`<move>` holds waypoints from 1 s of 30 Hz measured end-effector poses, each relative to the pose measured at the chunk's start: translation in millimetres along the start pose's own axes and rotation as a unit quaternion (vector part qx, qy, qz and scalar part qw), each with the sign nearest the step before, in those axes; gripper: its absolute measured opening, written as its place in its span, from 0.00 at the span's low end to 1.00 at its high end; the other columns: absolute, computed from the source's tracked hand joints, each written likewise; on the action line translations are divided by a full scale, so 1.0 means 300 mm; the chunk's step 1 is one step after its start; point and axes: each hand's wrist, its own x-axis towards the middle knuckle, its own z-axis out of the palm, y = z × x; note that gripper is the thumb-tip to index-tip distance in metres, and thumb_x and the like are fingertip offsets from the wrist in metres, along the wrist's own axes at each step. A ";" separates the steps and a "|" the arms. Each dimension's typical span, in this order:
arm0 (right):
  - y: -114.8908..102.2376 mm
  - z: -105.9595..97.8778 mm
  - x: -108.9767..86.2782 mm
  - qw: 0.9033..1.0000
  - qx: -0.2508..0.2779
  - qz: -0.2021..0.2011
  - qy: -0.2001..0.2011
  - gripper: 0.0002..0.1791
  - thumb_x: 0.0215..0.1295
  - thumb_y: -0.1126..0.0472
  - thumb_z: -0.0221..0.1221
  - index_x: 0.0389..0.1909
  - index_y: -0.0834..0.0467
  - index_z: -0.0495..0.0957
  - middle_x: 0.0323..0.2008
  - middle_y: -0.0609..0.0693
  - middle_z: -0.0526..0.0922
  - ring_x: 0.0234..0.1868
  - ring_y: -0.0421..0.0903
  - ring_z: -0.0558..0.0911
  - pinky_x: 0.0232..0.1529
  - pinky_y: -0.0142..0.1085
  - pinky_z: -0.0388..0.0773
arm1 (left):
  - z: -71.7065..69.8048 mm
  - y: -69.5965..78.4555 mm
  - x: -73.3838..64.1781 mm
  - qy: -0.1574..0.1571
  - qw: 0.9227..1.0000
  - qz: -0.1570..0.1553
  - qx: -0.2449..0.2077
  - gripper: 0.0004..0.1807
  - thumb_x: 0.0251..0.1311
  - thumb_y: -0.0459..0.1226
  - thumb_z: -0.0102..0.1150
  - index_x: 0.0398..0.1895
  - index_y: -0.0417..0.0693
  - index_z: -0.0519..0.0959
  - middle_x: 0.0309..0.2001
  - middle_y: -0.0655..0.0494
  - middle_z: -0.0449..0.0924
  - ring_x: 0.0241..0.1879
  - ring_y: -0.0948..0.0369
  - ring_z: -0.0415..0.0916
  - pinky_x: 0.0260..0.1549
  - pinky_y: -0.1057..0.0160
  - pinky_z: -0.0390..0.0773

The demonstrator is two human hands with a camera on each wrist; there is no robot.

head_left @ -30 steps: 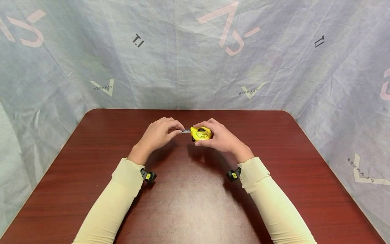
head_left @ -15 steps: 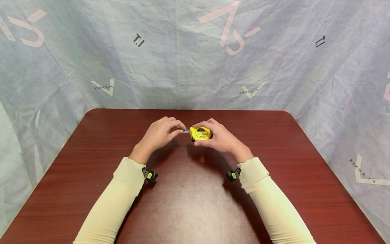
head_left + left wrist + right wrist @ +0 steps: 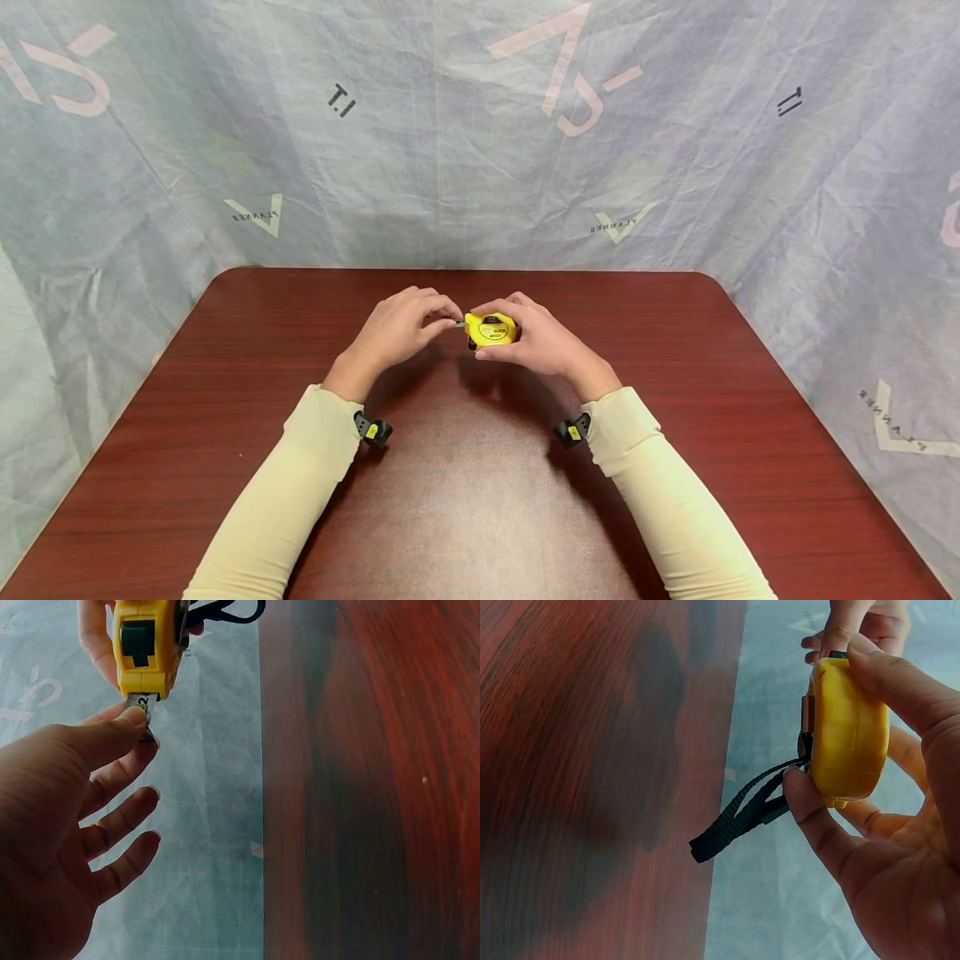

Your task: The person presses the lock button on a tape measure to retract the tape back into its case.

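Observation:
Above the table, my right hand (image 3: 536, 333) grips a yellow tape measure (image 3: 492, 330) by its case, thumb and fingers at opposite edges. A black lock button (image 3: 138, 639) shows on the case in the left wrist view, and a black wrist strap (image 3: 731, 821) dangles from it in the right wrist view. My left hand (image 3: 401, 327) pinches the end of the metal blade (image 3: 144, 701) between thumb and index finger, right by the case mouth. Its other fingers are spread and bent loosely. Only a short length of blade shows between hand and case.
A dark red wood-grain table (image 3: 465, 500) spreads under both arms. Behind and beside it hangs a grey printed cloth (image 3: 435, 150). A black wrist camera (image 3: 375, 433) is strapped at the left cuff, another black camera (image 3: 572, 432) at the right cuff.
The blade showing between my left fingers and the case has grown shorter. My left hand has moved slightly right and the tape measure slightly left, bringing them closer together.

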 end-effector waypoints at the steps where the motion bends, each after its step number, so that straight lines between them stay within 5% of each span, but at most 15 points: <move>1: 0.000 0.000 0.000 1.000 0.000 -0.001 0.001 0.31 0.58 0.47 0.77 0.62 0.44 0.80 0.49 0.48 0.74 0.48 0.44 0.75 0.48 0.40 0.78 | 0.000 0.001 0.002 0.000 1.000 0.000 0.000 0.06 0.69 0.44 0.68 0.47 0.61 0.87 0.45 0.65 0.83 0.50 0.55 0.78 0.47 0.50 0.76; 30: 0.006 0.002 -0.003 1.000 -0.011 0.004 0.006 0.30 0.58 0.47 0.77 0.62 0.43 0.81 0.49 0.47 0.74 0.48 0.43 0.75 0.49 0.41 0.77 | -0.002 0.010 0.007 0.009 1.000 -0.009 0.005 0.06 0.67 0.46 0.69 0.45 0.64 0.86 0.43 0.67 0.82 0.50 0.57 0.77 0.49 0.50 0.76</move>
